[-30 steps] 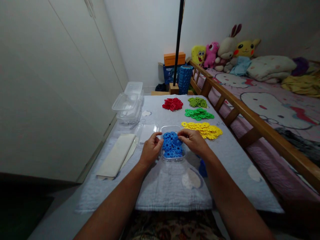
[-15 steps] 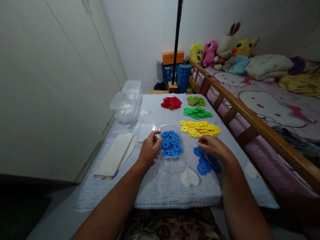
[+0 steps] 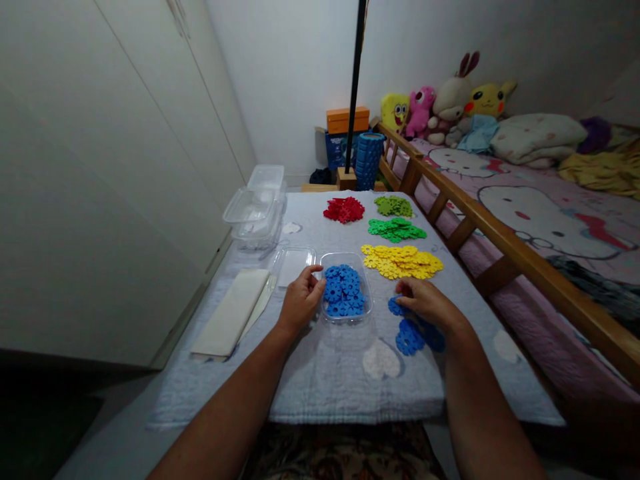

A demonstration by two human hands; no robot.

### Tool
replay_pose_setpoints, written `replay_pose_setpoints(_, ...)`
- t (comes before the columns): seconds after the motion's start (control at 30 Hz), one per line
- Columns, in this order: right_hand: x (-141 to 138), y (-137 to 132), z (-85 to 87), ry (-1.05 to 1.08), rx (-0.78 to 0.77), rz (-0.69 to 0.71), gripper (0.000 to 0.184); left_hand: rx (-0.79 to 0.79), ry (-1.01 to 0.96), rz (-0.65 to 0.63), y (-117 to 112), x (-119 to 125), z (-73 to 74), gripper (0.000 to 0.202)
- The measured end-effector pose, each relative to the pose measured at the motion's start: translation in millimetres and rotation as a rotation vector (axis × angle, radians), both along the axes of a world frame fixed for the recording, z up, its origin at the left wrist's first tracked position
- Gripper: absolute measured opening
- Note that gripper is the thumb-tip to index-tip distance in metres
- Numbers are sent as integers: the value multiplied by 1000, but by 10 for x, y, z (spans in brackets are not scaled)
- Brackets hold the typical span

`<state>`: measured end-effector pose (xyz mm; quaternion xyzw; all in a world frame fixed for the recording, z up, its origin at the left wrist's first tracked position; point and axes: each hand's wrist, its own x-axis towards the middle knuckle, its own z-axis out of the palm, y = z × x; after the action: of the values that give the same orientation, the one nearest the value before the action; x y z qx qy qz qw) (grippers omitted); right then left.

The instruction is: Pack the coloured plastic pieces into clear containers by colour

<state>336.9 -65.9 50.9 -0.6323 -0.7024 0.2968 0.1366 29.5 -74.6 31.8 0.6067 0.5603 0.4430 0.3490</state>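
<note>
Clear plastic rectangular tub (image 3: 346, 255) sits mid-surface, just in front of the person, part filled with blue flower-shaped plastic discs (image 3: 343, 292). Left hand (image 3: 300, 303) is at the tub's left wall, thumb up by the rim, grip curled on that wall. This looks like bracing so the light tub doesn't slide. Right hand (image 3: 425, 303) lies palm down on a scatter of loose blue discs (image 3: 411, 337) just right of the tub, fingers bent. Can't tell whether that grip has pinched a disc or only rests on them, since the fingertips are hidden by the hand itself.

The other discs lie in separate heaps farther back, apart from each other, apparently so the colours don't mix:
- yellow disc heap (image 3: 403, 261)
- dark green disc heap (image 3: 397, 229)
- pale green disc heap (image 3: 395, 205)
- red disc heap (image 3: 344, 209)

Clear flat lid (image 3: 295, 261) lies just left of the tub and folded white sheet (image 3: 233, 310) beside it. Stack of empty clear containers (image 3: 256, 215) stands at the far left edge. Pale blue quilted cloth (image 3: 325, 383) covers the surface.

Wooden bed rail (image 3: 500, 235) runs along the right. The black pole (image 3: 356, 87) is cut off at the top of the frame. Some blue discs are hidden under the right hand, so the count is unclear. Room is dim.
</note>
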Motion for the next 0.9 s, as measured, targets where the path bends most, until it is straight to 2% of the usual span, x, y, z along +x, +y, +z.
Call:
replay_pose_setpoints(0.2, -45, 17, 214, 220, 50, 18, 6, -6, 3, 2, -5, 4, 13, 36)
replay_pose_setpoints(0.37, -385, 132, 394, 442, 156, 40, 12, -2, 3, 5, -7, 3, 18, 36)
replay_pose_setpoints(0.53, -801, 320, 342, 393, 253, 85, 3, 11, 14, 5, 3, -6, -12, 36)
replay_pose_setpoints(0.63, -938, 394, 293, 315, 297, 65, 3, 12, 18, 4, 12, -11, -21, 36)
replay_pose_setpoints(0.77, -903, 409, 287, 228, 374, -35, 13, 12, 16, -2, 15, -11, -9, 36)
replay_pose_setpoints(0.9, -610, 333, 303, 200, 378, -68, 11, 7, 11, -2, 8, -4, 9, 35)
